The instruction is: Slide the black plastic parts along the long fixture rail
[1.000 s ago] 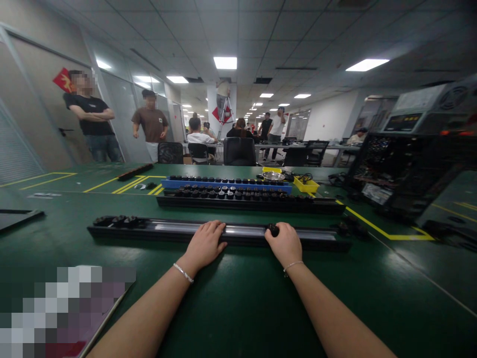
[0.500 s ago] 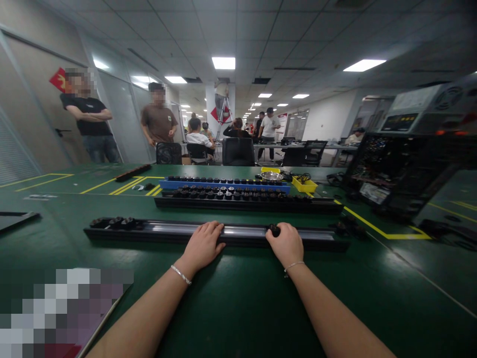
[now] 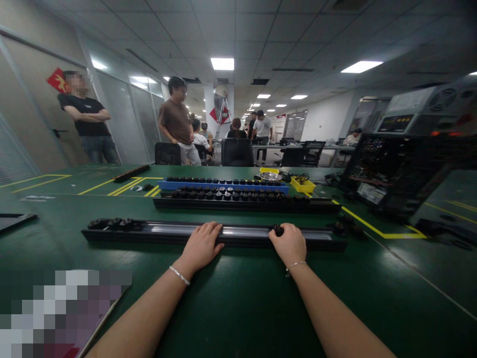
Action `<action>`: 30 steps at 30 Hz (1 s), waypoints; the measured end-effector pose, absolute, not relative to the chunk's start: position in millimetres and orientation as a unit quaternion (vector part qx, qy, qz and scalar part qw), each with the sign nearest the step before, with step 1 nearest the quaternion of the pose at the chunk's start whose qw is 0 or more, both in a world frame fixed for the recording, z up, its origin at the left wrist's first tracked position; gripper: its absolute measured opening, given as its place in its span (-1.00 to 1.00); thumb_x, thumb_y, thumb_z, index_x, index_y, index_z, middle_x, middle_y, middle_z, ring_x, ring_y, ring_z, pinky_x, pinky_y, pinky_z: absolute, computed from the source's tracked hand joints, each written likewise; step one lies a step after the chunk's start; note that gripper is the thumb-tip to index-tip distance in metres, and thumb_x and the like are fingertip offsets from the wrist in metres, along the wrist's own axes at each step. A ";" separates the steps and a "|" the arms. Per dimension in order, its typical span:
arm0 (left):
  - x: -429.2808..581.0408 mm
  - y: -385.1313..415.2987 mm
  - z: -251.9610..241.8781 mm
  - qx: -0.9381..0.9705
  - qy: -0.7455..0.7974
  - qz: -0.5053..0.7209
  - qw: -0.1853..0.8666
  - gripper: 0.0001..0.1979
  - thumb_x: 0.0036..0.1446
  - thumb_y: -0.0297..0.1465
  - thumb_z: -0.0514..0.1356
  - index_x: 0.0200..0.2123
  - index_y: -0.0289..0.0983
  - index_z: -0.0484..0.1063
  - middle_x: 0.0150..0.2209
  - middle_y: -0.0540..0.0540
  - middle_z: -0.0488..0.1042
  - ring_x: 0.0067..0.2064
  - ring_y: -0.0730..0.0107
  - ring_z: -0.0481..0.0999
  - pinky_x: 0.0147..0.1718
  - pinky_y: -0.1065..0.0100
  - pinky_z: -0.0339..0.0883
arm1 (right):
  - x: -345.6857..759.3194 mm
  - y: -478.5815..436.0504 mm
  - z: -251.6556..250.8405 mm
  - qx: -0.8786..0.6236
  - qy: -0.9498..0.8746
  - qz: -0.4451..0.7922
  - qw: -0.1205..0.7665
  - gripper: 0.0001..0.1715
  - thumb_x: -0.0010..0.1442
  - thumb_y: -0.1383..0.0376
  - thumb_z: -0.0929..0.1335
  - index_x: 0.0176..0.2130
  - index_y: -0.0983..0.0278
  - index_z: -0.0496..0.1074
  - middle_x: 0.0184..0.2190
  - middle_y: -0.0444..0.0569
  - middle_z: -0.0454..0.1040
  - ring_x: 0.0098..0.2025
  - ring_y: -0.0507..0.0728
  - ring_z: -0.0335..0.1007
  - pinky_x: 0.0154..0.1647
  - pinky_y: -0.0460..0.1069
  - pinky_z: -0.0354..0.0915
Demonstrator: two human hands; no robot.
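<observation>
A long black channel rail with a shiny inner strip lies crosswise on the green table before me. My left hand grips its middle, fingers over the top and thumb along the near side. Farther right, my right hand is closed around a small black round part at the rail's channel. The lower side of that part is hidden by my fingers. Several similar black parts sit in the left end of the rail, and dark pieces are by its right end.
Behind lie another black rail and a blue rail, both lined with black parts. A yellow tray and a metal dish stand beyond. An opened computer case is at right. People stand in the background.
My right hand has shifted slightly right along the rail with the black part. My left hand keeps its place. A person in brown in the background has moved right and turned.
</observation>
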State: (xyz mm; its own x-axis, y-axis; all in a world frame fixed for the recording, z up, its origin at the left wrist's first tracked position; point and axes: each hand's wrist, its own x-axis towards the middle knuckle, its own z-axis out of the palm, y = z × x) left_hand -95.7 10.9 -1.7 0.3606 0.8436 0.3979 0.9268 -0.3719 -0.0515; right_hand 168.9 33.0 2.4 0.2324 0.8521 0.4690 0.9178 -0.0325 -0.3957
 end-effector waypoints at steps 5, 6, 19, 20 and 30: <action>-96.4 11.4 -2.6 -0.812 -0.546 -0.156 0.137 -0.48 0.11 -0.20 0.07 0.13 -0.24 0.17 0.11 -0.17 0.26 0.12 0.18 0.21 0.09 0.18 0.07 | 169.8 31.7 4.4 -0.720 -0.615 -0.045 0.319 -0.74 0.03 0.15 0.25 -0.41 0.28 0.37 -0.35 0.04 0.43 -0.24 0.16 0.29 -0.22 -0.01 0.13; -96.6 11.4 -2.6 -0.812 -0.546 -0.156 0.137 -0.48 0.12 -0.19 0.07 0.13 -0.23 0.17 0.11 -0.16 0.26 0.12 0.18 0.21 0.09 0.18 0.07 | 169.9 31.5 4.7 -0.720 -0.615 -0.043 0.319 -0.74 0.03 0.15 0.24 -0.41 0.29 0.37 -0.35 0.05 0.43 -0.24 0.16 0.29 -0.22 -0.01 0.13; -96.2 9.9 0.0 -0.813 -0.547 -0.156 0.127 -0.48 0.12 -0.20 0.07 0.13 -0.23 0.17 0.12 -0.16 0.26 0.13 0.18 0.21 0.10 0.18 0.07 | 176.8 30.0 8.8 -0.728 -0.609 -0.022 0.314 -0.72 0.02 0.15 0.25 -0.36 0.30 0.39 -0.32 0.06 0.43 -0.20 0.17 0.29 -0.20 0.00 0.15; -96.3 9.9 0.0 -0.812 -0.548 -0.156 0.125 -0.48 0.11 -0.20 0.07 0.13 -0.22 0.17 0.12 -0.16 0.26 0.14 0.18 0.21 0.10 0.17 0.06 | 177.3 30.1 8.8 -0.729 -0.608 -0.020 0.314 -0.71 0.02 0.15 0.25 -0.36 0.30 0.39 -0.31 0.06 0.43 -0.20 0.17 0.29 -0.20 0.00 0.15; -98.1 10.4 -0.9 -0.811 -0.549 -0.155 0.133 -0.49 0.11 -0.20 0.07 0.11 -0.25 0.19 0.11 -0.18 0.26 0.13 0.16 0.21 0.09 0.18 0.08 | 180.9 31.5 9.9 -0.737 -0.605 -0.039 0.300 -0.69 0.02 0.14 0.24 -0.35 0.31 0.40 -0.32 0.06 0.43 -0.20 0.17 0.28 -0.20 0.00 0.15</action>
State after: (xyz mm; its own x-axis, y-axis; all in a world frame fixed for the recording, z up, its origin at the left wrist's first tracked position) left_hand -98.1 10.4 -0.9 0.3497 0.8488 0.3967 0.9309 -0.3625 -0.0450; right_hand 180.9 31.5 9.9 0.2654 0.8678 0.4201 0.9141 -0.0880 -0.3957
